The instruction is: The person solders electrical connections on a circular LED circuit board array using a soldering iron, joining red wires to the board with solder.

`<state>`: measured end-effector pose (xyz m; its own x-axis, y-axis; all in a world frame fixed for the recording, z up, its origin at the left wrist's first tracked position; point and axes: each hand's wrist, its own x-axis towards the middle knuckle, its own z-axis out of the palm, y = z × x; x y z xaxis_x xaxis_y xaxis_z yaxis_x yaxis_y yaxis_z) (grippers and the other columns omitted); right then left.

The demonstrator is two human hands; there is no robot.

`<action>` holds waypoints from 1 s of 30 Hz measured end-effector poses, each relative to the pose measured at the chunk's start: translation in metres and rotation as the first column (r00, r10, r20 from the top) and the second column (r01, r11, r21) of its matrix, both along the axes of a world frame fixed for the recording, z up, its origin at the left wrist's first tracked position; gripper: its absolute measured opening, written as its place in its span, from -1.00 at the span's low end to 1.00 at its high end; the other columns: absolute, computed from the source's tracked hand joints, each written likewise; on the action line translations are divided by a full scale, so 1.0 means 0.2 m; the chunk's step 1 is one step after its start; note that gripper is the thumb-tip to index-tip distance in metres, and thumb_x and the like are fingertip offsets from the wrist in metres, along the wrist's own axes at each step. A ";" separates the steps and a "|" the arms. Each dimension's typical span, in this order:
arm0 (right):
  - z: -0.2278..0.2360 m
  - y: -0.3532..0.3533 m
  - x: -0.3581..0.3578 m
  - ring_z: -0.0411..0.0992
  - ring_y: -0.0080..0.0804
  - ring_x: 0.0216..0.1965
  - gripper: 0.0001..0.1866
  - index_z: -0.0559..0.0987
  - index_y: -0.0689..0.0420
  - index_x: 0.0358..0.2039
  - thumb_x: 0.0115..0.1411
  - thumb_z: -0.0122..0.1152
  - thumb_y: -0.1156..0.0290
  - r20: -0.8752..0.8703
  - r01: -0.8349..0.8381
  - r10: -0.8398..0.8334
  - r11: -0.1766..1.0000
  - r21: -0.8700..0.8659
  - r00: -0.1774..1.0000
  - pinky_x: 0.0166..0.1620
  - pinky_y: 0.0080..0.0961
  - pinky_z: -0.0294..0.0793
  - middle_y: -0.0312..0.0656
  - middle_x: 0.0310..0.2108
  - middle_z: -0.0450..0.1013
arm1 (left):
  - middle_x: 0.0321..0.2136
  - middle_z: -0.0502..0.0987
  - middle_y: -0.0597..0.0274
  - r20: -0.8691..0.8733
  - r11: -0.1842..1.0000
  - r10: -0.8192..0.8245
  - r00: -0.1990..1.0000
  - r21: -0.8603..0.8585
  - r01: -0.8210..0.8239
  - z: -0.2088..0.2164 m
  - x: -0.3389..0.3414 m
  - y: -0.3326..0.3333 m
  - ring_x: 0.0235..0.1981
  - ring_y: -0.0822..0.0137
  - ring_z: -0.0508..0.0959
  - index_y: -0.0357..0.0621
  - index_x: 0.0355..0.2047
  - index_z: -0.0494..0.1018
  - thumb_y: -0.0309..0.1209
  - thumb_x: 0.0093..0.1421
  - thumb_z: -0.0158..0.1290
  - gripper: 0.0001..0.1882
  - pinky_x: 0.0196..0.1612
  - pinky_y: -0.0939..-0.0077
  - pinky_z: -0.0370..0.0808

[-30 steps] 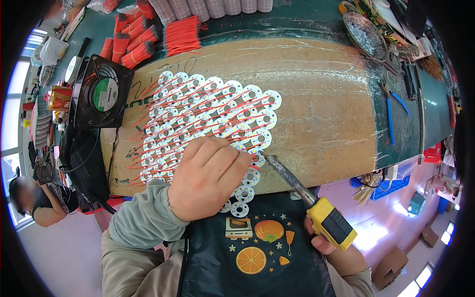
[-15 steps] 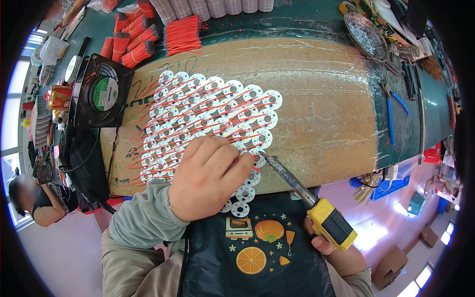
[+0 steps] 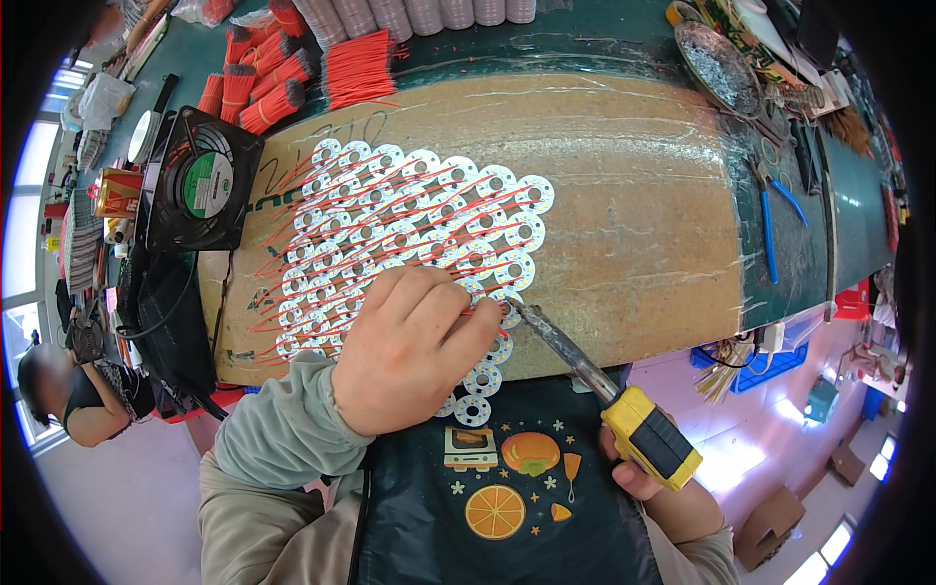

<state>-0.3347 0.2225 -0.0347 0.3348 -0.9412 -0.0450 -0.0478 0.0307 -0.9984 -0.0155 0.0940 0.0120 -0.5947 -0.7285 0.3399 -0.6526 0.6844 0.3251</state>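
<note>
Many round white LED boards [image 3: 523,232] with centre holes lie in slanting rows on a brown board, with red wires [image 3: 395,234] running across them. My left hand [image 3: 414,341] rests over the near rows, its thumb and forefinger closed in a pinch on a red wire at one board's edge. Its fingertips hide part of the wire. Held in my right hand [image 3: 634,478] is a soldering iron [image 3: 648,439] with a yellow and black handle. Its tip points up and left and meets, or nearly meets, the LED board by my left fingertips.
A black fan [image 3: 200,180] stands left of the rows. Bundles of red wire [image 3: 273,105] and stacks of discs [image 3: 390,15] are at the back. On the right lie blue-handled pliers [image 3: 767,229] and a round dish of scraps [image 3: 720,68]. Another person [image 3: 88,395] sits at far left.
</note>
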 end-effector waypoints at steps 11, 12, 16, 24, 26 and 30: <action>-0.03 -0.01 0.01 0.55 -0.27 -0.46 -0.48 0.55 0.25 -0.13 0.12 0.50 0.09 -0.019 -0.030 0.028 0.997 -0.068 0.999 -0.38 -0.43 0.52 -0.15 -0.37 0.55 | -0.37 0.51 0.24 -0.010 1.000 0.005 1.000 -0.003 -0.005 0.00 -0.01 0.00 -0.26 0.16 0.55 -0.19 -0.20 0.60 -0.54 -0.11 0.17 -0.63 -0.19 0.27 0.46; -0.02 -0.01 0.01 0.55 -0.27 -0.46 -0.48 0.55 0.25 -0.13 0.12 0.50 0.09 -0.019 -0.031 0.029 0.997 -0.068 0.999 -0.38 -0.43 0.52 -0.15 -0.37 0.55 | -0.37 0.51 0.24 -0.011 1.000 0.007 1.000 -0.005 -0.007 0.00 -0.01 0.00 -0.26 0.16 0.55 -0.19 -0.20 0.60 -0.54 -0.11 0.17 -0.63 -0.19 0.27 0.46; -0.01 -0.01 0.01 0.54 -0.26 -0.49 -0.50 0.55 0.24 -0.15 0.12 0.49 0.10 -0.032 -0.027 0.025 0.998 -0.051 0.999 -0.39 -0.43 0.51 -0.16 -0.39 0.55 | -0.37 0.51 0.24 -0.013 1.000 0.008 1.000 -0.009 -0.008 0.00 -0.01 0.00 -0.26 0.16 0.55 -0.19 -0.20 0.60 -0.54 -0.11 0.17 -0.63 -0.19 0.26 0.46; 0.03 -0.02 0.03 0.45 -0.26 -0.56 -0.69 0.54 0.18 -0.35 0.15 0.44 0.23 0.045 0.014 -0.013 0.999 -0.029 0.999 -0.47 -0.42 0.42 -0.22 -0.50 0.46 | -0.36 0.51 0.24 -0.008 1.000 0.006 1.000 -0.003 -0.006 -0.01 0.00 0.00 -0.25 0.16 0.55 -0.19 -0.21 0.60 -0.53 -0.11 0.17 -0.63 -0.18 0.27 0.46; 0.03 -0.02 0.04 0.41 -0.29 -0.58 -0.70 0.52 0.15 -0.40 0.16 0.44 0.24 0.086 0.029 -0.028 0.999 -0.015 0.996 -0.51 -0.42 0.36 -0.26 -0.55 0.41 | -0.36 0.51 0.24 -0.010 1.000 0.006 1.000 -0.003 -0.006 0.00 0.00 0.00 -0.24 0.16 0.55 -0.19 -0.21 0.60 -0.53 -0.11 0.17 -0.63 -0.18 0.27 0.46; 0.03 -0.03 0.04 0.39 -0.30 -0.59 -0.71 0.50 0.14 -0.41 0.17 0.43 0.25 0.087 0.018 -0.014 0.998 -0.054 0.996 -0.51 -0.42 0.35 -0.26 -0.55 0.39 | -0.34 0.54 0.22 -0.022 1.000 0.001 1.000 0.002 -0.001 -0.01 0.01 0.00 -0.24 0.15 0.56 -0.19 -0.20 0.59 -0.53 -0.12 0.17 -0.62 -0.17 0.26 0.47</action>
